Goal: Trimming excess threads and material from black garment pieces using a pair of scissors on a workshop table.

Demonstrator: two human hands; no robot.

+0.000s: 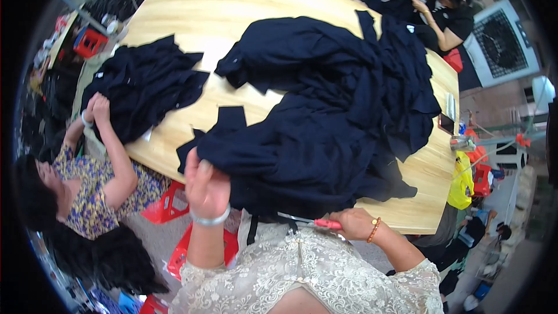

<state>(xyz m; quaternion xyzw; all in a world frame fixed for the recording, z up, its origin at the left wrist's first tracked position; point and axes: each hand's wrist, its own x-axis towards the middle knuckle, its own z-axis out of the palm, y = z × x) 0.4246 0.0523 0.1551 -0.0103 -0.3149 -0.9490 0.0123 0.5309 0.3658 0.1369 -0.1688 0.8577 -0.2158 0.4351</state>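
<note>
A navy garment [279,151] lies bunched at the near edge of the table, its lower part hanging toward my lap. My left hand [208,192], palm turned up, has its thumb and fingers at the garment's left end and pinches the cloth there; some fingertips are hidden by fabric. Close to my body, my right hand [356,223] is closed around a red-handled tool [326,223] with a slim metal blade. The blade points left, just below the garment's hem; its exact kind is unclear.
More navy garments [407,75] pile across the pale wooden table [192,6]. At left, a person's hands [97,107] touch another navy heap [148,81]. A co-worker [444,17] handles dark cloth at far right. A phone [446,123] lies by the right edge; red stools [168,203] stand below.
</note>
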